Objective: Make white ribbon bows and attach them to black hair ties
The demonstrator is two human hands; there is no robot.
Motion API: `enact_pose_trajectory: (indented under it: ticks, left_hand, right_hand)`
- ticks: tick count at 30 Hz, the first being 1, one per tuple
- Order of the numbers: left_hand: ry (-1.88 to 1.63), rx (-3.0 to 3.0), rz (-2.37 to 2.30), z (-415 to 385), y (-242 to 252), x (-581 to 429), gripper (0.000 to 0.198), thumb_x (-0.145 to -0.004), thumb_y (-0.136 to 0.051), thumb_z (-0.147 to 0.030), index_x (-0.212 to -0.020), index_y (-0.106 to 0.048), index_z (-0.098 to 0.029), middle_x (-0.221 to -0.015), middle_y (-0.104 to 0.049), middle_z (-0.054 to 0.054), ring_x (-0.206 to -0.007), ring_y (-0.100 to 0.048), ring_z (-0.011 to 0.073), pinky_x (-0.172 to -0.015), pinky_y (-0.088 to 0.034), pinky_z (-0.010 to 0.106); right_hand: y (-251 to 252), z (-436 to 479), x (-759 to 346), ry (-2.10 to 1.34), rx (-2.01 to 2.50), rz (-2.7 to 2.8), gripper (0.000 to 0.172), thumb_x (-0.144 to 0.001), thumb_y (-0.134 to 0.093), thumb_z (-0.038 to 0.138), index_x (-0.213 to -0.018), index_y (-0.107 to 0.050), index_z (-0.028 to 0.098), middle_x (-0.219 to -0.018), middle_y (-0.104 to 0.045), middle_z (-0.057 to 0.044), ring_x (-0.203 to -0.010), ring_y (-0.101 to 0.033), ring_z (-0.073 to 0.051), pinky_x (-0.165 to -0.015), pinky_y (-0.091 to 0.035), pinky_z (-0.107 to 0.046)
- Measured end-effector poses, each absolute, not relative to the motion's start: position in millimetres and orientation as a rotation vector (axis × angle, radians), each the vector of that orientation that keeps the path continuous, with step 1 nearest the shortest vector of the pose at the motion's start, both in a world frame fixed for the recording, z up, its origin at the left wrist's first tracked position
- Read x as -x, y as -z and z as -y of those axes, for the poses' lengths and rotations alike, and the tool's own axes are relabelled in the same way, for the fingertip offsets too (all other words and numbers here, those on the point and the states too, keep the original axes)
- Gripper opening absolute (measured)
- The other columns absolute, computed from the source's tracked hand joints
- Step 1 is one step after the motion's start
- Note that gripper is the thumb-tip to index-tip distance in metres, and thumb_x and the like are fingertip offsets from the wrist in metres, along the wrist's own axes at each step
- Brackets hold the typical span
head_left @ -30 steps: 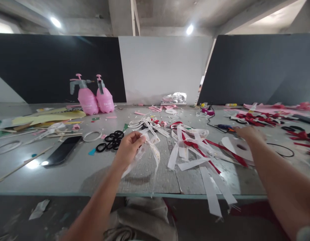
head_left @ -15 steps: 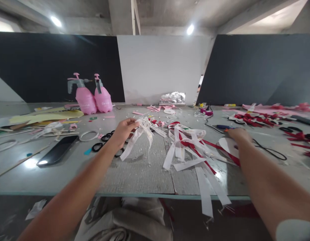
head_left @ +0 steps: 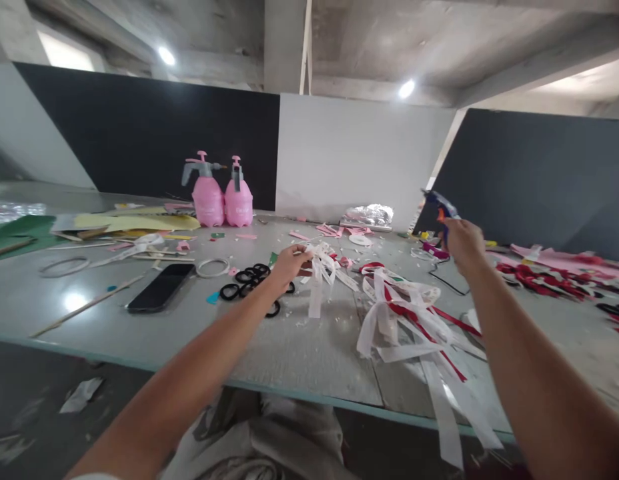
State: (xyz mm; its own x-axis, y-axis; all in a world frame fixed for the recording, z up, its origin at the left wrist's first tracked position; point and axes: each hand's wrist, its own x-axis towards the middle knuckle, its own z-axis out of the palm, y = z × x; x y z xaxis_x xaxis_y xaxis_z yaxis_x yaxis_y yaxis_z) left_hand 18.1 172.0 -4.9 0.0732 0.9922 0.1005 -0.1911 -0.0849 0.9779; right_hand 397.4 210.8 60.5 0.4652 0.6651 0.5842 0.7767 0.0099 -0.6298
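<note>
My left hand [head_left: 291, 268] pinches a white ribbon bow [head_left: 319, 267] at its upper left, with the tails hanging down toward the table. Raised above the table on the right, my right hand [head_left: 462, 243] is wrapped round a blue glue gun [head_left: 441, 207] with an orange trigger, its nozzle pointing up and left. Between the hands lies a loose heap of white and red ribbons [head_left: 399, 307], some tails hanging over the front edge. Black hair ties [head_left: 247, 279] lie behind and beside my left wrist.
A phone [head_left: 162, 288], a white ring [head_left: 213, 267] and thin sticks lie at left. Two pink spray bottles [head_left: 208, 200] stand behind them. A foil roll [head_left: 368, 217] rests by the back board. Red and white bows [head_left: 544, 281] are piled at right, near a black cord [head_left: 447, 283].
My right hand has lifted the glue gun off the table. My left hand keeps hold of the white bow. The view has turned left and tilted.
</note>
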Motion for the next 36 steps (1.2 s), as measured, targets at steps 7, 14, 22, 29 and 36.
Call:
enact_pose_trajectory:
  ticks: [7,14,22,29,36]
  left_hand:
    - [-1.363,-1.046,-0.911,-174.8,24.4,0.4,0.024,-0.071,-0.070,-0.027,-0.084,-0.053,-0.016,-0.075,-0.065,0.003,-0.059,-0.064,0.0138,-0.055,-0.054,0.027]
    - [-1.388,-1.007,-0.934,-183.1,31.0,8.6,0.025,-0.069,-0.072,-0.027,-0.083,-0.054,-0.016,-0.076,-0.064,0.002,-0.055,-0.062,0.0117,-0.050,-0.051,0.024]
    - [-1.360,-1.056,-1.018,-181.7,31.7,7.8,0.024,-0.071,-0.071,-0.026,-0.084,-0.054,-0.016,-0.076,-0.065,0.002,-0.051,-0.061,0.0108,-0.048,-0.049,0.023]
    - [-1.347,-1.062,-1.023,-182.6,31.7,9.0,0.027,-0.070,-0.073,-0.029,-0.084,-0.055,-0.016,-0.075,-0.065,0.002,-0.052,-0.060,0.0105,-0.050,-0.050,0.024]
    - [-1.343,-1.076,-1.000,-185.2,35.0,11.2,0.028,-0.070,-0.073,-0.030,-0.086,-0.055,-0.016,-0.077,-0.066,0.004,-0.053,-0.061,0.0113,-0.050,-0.050,0.023]
  right_hand:
    - [-20.6,-187.0,-245.7,-0.025,1.657,1.485,0.054,-0.072,-0.057,0.065,-0.091,-0.067,0.015,-0.075,-0.065,-0.009,-0.067,-0.057,-0.020,-0.058,-0.037,-0.028]
    - [9.8,-172.2,-218.8,0.098,1.771,1.567,0.048,-0.075,-0.056,0.060,-0.102,-0.062,0.021,-0.088,-0.069,-0.010,-0.081,-0.062,-0.026,-0.067,-0.041,-0.031]
    - [19.3,-174.2,-214.6,0.106,1.696,1.650,0.045,-0.075,-0.057,0.056,-0.100,-0.061,0.019,-0.085,-0.069,-0.011,-0.077,-0.062,-0.025,-0.065,-0.041,-0.031]
    - [21.8,-174.8,-212.8,0.112,1.655,1.721,0.035,-0.077,-0.058,0.051,-0.091,-0.062,0.019,-0.079,-0.068,-0.010,-0.071,-0.061,-0.023,-0.060,-0.037,-0.028]
    - [24.7,-176.7,-212.9,0.105,1.605,1.736,0.033,-0.078,-0.057,0.049,-0.091,-0.062,0.019,-0.078,-0.068,-0.009,-0.069,-0.060,-0.022,-0.056,-0.033,-0.027]
